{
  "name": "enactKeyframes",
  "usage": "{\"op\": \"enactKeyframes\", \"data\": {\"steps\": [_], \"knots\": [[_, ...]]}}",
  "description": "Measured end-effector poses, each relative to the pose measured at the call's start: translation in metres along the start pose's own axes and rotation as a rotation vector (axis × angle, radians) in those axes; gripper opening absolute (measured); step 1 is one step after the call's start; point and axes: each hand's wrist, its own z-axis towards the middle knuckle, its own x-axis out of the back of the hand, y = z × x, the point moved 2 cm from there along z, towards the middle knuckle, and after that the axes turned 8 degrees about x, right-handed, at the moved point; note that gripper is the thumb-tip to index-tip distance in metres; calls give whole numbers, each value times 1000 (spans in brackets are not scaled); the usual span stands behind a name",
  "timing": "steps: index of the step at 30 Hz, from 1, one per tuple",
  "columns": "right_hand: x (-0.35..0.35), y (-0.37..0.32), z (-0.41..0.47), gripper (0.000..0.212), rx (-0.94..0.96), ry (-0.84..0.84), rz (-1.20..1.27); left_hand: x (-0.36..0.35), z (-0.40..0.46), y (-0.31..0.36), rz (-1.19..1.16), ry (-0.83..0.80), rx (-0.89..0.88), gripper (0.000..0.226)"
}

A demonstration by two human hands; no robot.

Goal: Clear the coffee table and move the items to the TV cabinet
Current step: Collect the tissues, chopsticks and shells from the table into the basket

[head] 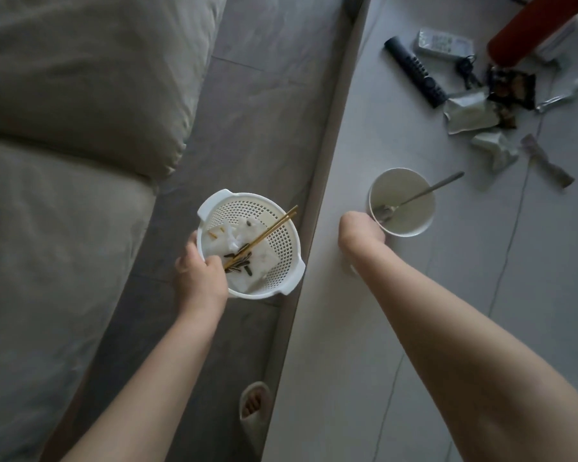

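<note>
Two hands work here: your left hand [199, 271] grips the near-left rim of the basket [282, 243], held over the floor beside the sofa [64, 128]. Your right hand [359, 233] curls round the near side of the cup [402, 201], which stands on the table [364, 328] with a spoon [421, 195] inside. Chopsticks [264, 236], tissue and seeds lie in the basket. Remotes [414, 71] and wrappers sit far right.

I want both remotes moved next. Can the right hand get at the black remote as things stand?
Probably not yet: the right hand is already gripping the paper cup holding a spoon. The black remote lies uncovered farther along the coffee table, so the path looks free once the hand is emptied.
</note>
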Motion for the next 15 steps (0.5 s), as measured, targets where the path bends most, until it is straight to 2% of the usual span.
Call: {"op": "enactKeyframes", "data": {"steps": [5,11,15], "knots": [[-9,-12,17,40,39,69,-104,-16,14,3,26,-44,0,53],[-20,-24,19,34,191,221,-192,-26,26,2,37,-80,25,52],[-21,-20,22,30,201,250,-185,-28,27,-2,31,-85,26,51]]}}
